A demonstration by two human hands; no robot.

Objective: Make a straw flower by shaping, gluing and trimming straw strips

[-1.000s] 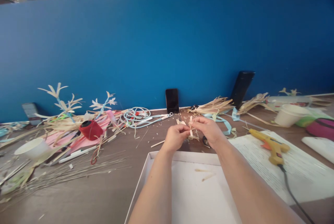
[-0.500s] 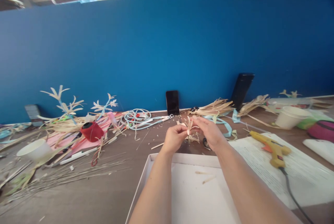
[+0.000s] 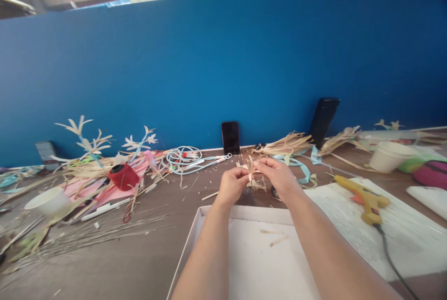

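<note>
My left hand [image 3: 232, 184] and my right hand [image 3: 279, 176] meet above the far edge of a shallow white tray [image 3: 195, 235]. Between their fingertips they pinch a small straw flower [image 3: 252, 172] made of pale dried leaf strips, its petals fanning upward. Both forearms reach out over the tray, which holds two loose straw scraps [image 3: 275, 237]. More straw trimmings [image 3: 256, 186] lie on the brown table just below the hands.
A yellow glue gun [image 3: 363, 197] rests on printed paper at the right, near a white cup [image 3: 387, 155]. A black phone [image 3: 230, 137] leans on the blue partition. At the left are finished straw flowers [image 3: 84, 139], a red thread spool [image 3: 122, 176], a blue cord [image 3: 183, 155] and thin sticks [image 3: 87, 235].
The hands have lifted the straw flower slightly and turned it, so its petals now stand up more between the fingers. The view has shifted a little.
</note>
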